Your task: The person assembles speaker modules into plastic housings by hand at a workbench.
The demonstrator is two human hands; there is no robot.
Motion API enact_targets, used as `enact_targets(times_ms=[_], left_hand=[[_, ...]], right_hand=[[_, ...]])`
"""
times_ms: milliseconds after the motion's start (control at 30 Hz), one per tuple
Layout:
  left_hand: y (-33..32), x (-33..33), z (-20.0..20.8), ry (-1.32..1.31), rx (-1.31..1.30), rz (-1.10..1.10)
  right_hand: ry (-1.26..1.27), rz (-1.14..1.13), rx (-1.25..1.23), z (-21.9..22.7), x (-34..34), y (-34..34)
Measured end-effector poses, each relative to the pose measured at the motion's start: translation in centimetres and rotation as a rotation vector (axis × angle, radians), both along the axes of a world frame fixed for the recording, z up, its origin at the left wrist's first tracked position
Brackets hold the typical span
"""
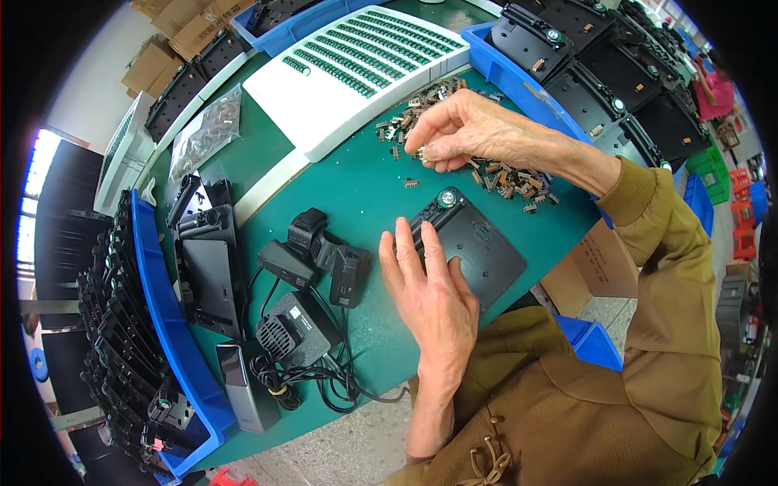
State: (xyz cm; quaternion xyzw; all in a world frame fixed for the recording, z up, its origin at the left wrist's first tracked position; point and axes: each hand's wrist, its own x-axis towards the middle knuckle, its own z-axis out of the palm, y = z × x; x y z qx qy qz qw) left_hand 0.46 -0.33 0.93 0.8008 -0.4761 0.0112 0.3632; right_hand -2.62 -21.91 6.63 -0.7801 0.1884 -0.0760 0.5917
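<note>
A black plastic panel (486,251) with a round metal fitting at its upper corner lies on the green table in front of me. My left hand (433,304) rests over its left edge, fingers stretched out and apart. Above the panel, my right hand (466,134) is closed in a pinch, with a small metal component (421,152) between thumb and fingertips. Just under and behind this hand spreads a loose pile of small brown-and-silver components (510,180). One single component (412,184) lies apart, between the pile and the panel.
A white tray (284,89) with rows of green parts stands at the back. Blue bins (531,93) of black panels flank the table, right and left. Black devices with cables (300,328), a grey box (247,389) and another black housing (209,267) sit on the left.
</note>
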Motion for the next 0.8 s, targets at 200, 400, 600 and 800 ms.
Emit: enact_targets(times_ms=[200, 400, 600, 800], left_hand=[[0.1, 0.0, 0.1, -0.013, -0.002, 0.006], [0.1, 0.1, 0.1, -0.031, 0.003, -0.026], [0.1, 0.0, 0.0, -0.052, 0.003, -0.02], [0.1, 0.0, -0.1, -0.049, -0.003, -0.02]], right_hand=[[0.099, -0.012, -0.017, 1.0, -1.4, 1.5], [0.01, 0.011, -0.113, 0.1, -3.6, 2.6], [0.006, -0.132, -0.033, -0.3, -5.7, 4.3], [0.035, -0.161, 0.037, -0.9, -6.9, 4.4]])
